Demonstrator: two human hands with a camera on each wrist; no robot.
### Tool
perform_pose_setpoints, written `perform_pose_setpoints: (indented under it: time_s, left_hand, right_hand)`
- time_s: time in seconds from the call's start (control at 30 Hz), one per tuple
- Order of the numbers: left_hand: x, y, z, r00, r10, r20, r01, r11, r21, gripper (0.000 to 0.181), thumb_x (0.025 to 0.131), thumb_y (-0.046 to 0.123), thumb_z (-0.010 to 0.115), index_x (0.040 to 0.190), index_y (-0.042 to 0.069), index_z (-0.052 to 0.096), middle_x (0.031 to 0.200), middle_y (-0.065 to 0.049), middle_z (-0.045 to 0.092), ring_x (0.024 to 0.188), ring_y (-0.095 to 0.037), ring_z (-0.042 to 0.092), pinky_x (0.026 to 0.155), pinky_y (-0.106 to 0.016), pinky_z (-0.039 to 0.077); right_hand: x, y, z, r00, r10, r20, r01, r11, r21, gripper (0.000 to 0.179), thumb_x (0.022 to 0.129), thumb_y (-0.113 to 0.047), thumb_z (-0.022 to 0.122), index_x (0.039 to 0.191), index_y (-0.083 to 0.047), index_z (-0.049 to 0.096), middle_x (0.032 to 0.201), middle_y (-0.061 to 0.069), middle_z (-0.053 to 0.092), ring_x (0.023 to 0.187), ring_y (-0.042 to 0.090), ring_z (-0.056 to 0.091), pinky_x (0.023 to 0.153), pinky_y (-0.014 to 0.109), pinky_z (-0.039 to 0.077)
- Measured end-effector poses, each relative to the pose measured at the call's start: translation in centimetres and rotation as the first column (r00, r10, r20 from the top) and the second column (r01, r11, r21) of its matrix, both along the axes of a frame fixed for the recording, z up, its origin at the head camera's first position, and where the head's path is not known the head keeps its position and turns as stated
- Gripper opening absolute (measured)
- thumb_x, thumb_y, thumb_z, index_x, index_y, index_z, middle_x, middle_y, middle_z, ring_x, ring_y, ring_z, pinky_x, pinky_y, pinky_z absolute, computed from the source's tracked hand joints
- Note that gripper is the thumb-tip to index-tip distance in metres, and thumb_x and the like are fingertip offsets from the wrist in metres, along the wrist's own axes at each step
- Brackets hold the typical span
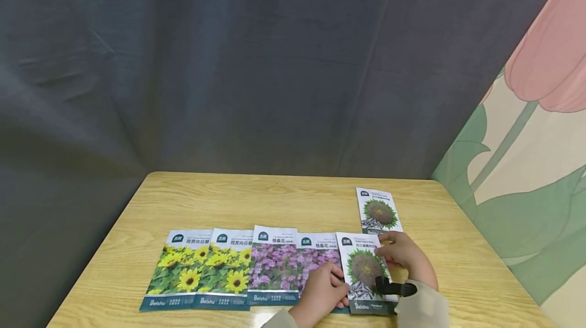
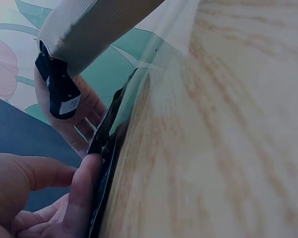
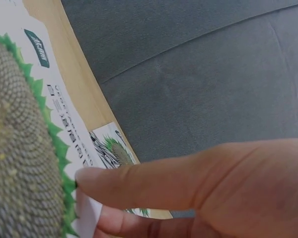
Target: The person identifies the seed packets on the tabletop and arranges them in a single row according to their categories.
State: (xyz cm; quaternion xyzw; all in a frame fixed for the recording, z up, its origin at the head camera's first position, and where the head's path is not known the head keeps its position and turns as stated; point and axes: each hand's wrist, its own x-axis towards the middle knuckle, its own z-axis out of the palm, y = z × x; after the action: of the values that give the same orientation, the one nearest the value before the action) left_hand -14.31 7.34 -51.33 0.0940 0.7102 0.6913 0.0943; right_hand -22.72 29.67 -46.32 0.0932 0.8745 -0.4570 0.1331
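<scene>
In the head view, my right hand [image 1: 407,257] pinches the right edge of a seed packet [image 1: 366,272] with a large green-edged sunflower head on it. Its thumb [image 3: 134,186] presses the printed front in the right wrist view, with fingers behind the edge. My left hand [image 1: 322,290] lies over the lower part of a purple-flower seed packet [image 1: 318,244], its bent fingers right at the left edge of the sunflower packet. In the left wrist view, one finger [image 2: 84,183] rests along the dark packet edge; I cannot tell whether it grips it.
Another sunflower-head packet [image 1: 380,211] lies farther back on the wooden table [image 1: 256,196]. To the left, a second purple-flower packet [image 1: 274,267] and two yellow-flower packets [image 1: 176,272] overlap in a row. A dark curtain [image 1: 274,73] hangs behind the table, with a tulip-patterned panel [image 1: 526,165] at right.
</scene>
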Motion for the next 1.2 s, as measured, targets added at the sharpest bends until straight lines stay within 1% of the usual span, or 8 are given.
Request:
perform_pose_setpoints:
  time_s: [0.17,0.27,0.43,0.63,0.77,1.0,1.2]
  left_hand:
    - [-0.02,-0.07,0.20,0.999,0.022,-0.030,-0.024,0.997,-0.076,0.015,0.086,-0.005,0.070,0.096,0.002,0.060,0.068,0.002,0.067,0.047,-0.011,0.061,0.043,-0.021,0.050]
    - [0.02,0.01,0.16,0.999,0.035,-0.037,-0.038,0.994,-0.098,0.015,0.086,-0.004,0.070,0.094,0.003,0.061,0.067,0.004,0.066,0.047,-0.007,0.059,0.042,-0.020,0.049]
    - [0.15,0.09,0.16,0.998,0.040,-0.043,-0.044,0.994,-0.098,0.013,0.086,-0.005,0.069,0.093,0.003,0.061,0.067,0.007,0.063,0.048,-0.007,0.059,0.042,-0.020,0.049]
    - [0.17,0.03,0.20,0.998,0.039,-0.058,-0.045,0.993,-0.108,0.012,0.086,-0.006,0.068,0.094,0.001,0.063,0.067,0.005,0.065,0.047,-0.007,0.058,0.042,-0.020,0.049]
    - [0.12,-0.04,0.21,0.998,0.035,-0.059,-0.041,0.994,-0.104,0.012,0.086,-0.006,0.069,0.096,-0.001,0.064,0.067,0.002,0.066,0.047,-0.010,0.060,0.042,-0.020,0.049]
    - [0.06,-0.10,0.31,0.998,0.028,-0.053,-0.034,0.994,-0.105,0.011,0.087,-0.006,0.067,0.096,-0.002,0.064,0.067,0.001,0.066,0.048,-0.014,0.062,0.042,-0.020,0.049]
    - [0.06,-0.26,0.54,0.999,0.009,-0.032,-0.012,0.995,-0.104,0.009,0.088,-0.004,0.065,0.097,-0.002,0.064,0.067,0.002,0.065,0.048,-0.012,0.061,0.043,-0.021,0.049]
  right_hand:
    - [0.00,-0.07,-0.08,1.000,-0.010,0.002,0.010,1.000,0.001,0.044,0.086,0.002,0.072,0.124,0.015,0.055,0.085,0.012,0.060,0.064,0.017,0.058,0.057,0.030,0.055]
    - [0.04,-0.03,-0.11,1.000,-0.012,0.002,0.012,1.000,-0.001,0.044,0.086,0.002,0.072,0.124,0.015,0.054,0.083,0.011,0.059,0.062,0.016,0.056,0.055,0.029,0.054]
    - [0.19,-0.09,-0.15,1.000,-0.017,-0.007,0.017,1.000,-0.008,0.042,0.086,0.004,0.070,0.123,0.014,0.054,0.079,0.010,0.057,0.059,0.015,0.053,0.053,0.028,0.051]
    - [0.21,-0.35,-0.18,1.000,-0.025,-0.017,0.025,1.000,0.002,0.039,0.086,0.007,0.066,0.123,0.014,0.054,0.084,0.013,0.059,0.064,0.018,0.058,0.057,0.032,0.056]
    - [0.21,-0.46,-0.13,0.999,-0.032,-0.013,0.032,0.999,0.003,0.038,0.087,0.006,0.064,0.123,0.013,0.054,0.082,0.013,0.059,0.064,0.018,0.058,0.057,0.033,0.056]
    - [0.39,-0.47,0.15,0.999,-0.030,-0.013,0.030,1.000,0.007,0.026,0.088,0.005,0.064,0.113,0.011,0.056,0.074,0.010,0.057,0.060,0.017,0.056,0.055,0.031,0.054]
    - [0.53,-0.27,0.19,0.999,-0.034,-0.018,0.034,0.999,0.007,0.021,0.088,0.005,0.064,0.108,0.009,0.058,0.073,0.010,0.058,0.060,0.017,0.057,0.054,0.032,0.055]
